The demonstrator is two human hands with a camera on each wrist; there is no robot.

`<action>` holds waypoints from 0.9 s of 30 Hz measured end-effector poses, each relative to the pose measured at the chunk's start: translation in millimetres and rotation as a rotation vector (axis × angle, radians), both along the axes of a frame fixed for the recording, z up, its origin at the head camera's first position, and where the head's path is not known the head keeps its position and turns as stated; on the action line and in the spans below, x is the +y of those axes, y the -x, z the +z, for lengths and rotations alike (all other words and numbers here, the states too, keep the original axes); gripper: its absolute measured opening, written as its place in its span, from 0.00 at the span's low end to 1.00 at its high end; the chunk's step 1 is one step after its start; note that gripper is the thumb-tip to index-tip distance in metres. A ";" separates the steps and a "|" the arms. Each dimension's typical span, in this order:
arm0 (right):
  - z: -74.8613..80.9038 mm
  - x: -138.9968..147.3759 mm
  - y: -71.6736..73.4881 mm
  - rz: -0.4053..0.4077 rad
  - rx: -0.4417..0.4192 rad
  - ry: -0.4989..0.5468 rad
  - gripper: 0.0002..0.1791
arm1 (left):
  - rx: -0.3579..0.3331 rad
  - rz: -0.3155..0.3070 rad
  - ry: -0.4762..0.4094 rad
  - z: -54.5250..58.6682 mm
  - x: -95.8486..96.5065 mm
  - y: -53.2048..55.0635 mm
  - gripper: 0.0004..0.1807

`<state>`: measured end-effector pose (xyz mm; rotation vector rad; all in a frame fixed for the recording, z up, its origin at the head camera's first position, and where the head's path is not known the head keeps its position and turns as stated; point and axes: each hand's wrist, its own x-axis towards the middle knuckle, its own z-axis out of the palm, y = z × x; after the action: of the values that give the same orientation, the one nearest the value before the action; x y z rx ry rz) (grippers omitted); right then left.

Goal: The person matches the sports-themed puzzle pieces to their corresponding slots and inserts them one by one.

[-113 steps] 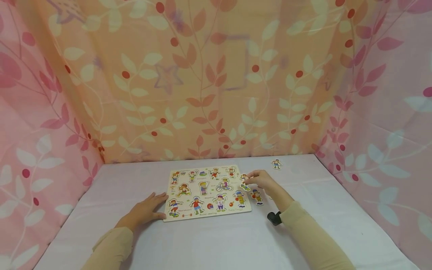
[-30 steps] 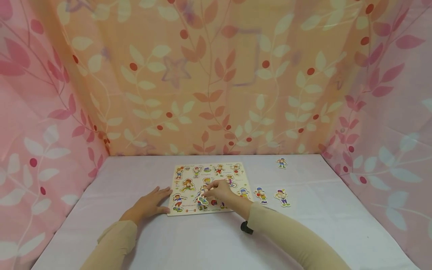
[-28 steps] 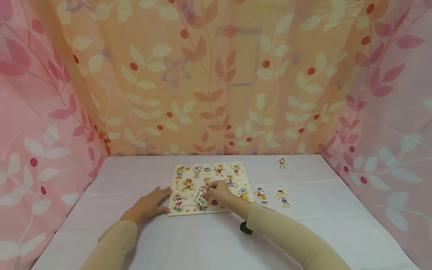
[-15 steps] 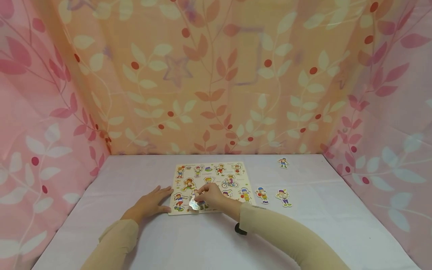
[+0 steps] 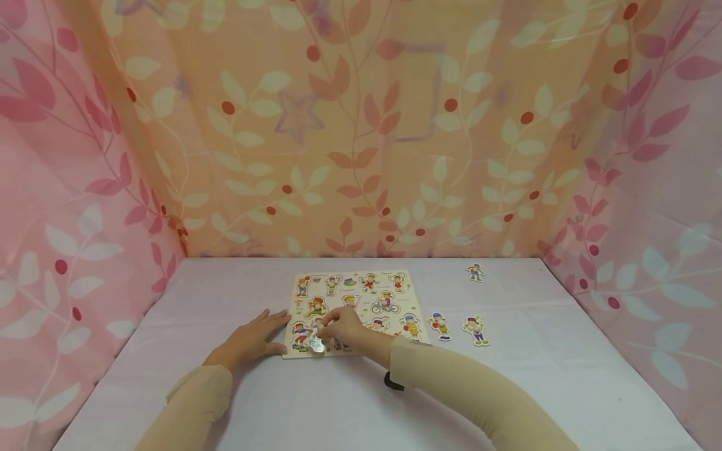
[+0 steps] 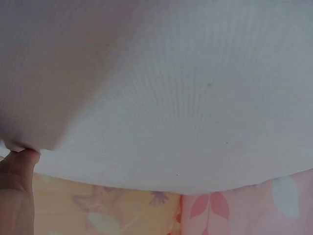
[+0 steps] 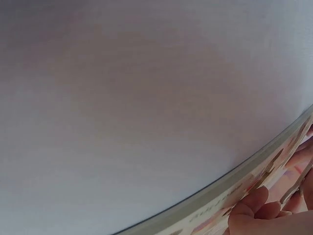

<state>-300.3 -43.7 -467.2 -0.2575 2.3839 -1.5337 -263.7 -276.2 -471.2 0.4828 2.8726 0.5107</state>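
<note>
My left hand (image 5: pixel 252 338) lies spread at the left edge of a wooden puzzle board (image 5: pixel 410 294), fingertips right at the edge. The board bears colourful pictures of children doing sports. Over its lower left part, my right hand (image 5: pixel 343 329) pinches a flat child-shaped puzzle piece (image 5: pixel 317 343), whose lower end shines with glare. In the left wrist view one finger (image 6: pixel 22 169) shows at the left border. The right wrist view catches the curled right-hand fingers (image 7: pixel 257 200) close over the board's edge. My right hand hides part of the board's lower middle.
To the right of the board lie two loose puzzle pieces, one with a blue cap (image 5: pixel 440 326) and one with a purple cap (image 5: pixel 476 331). Another piece (image 5: pixel 475 272) lies near the table's back edge. Flowered curtains (image 5: pixel 361 156) stand around the white-covered table (image 5: pixel 271 407).
My right hand has carried the piece leftward from the board's right edge to its lower left, tilting it until it glints. My left hand has stayed at the left edge.
</note>
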 end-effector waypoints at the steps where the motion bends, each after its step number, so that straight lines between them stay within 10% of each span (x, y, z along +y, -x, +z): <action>1: -1.3 -1.6 0.5 0.000 -0.004 0.006 0.08 | -0.001 0.000 -0.001 0.2 0.0 0.1 0.44; 20: -5.7 -27.2 7.3 0.023 -0.087 -0.068 0.08 | 0.037 -0.026 -0.004 -0.4 -1.4 -0.6 0.42; 27: -0.9 -36.6 10.0 0.084 -0.014 -0.317 0.11 | 0.043 -0.033 0.000 -3.2 -3.1 1.0 0.43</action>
<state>-310.3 -80.3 -468.1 -0.2702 2.5231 -1.0964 -264.7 -279.3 -474.4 0.5464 2.9007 0.5013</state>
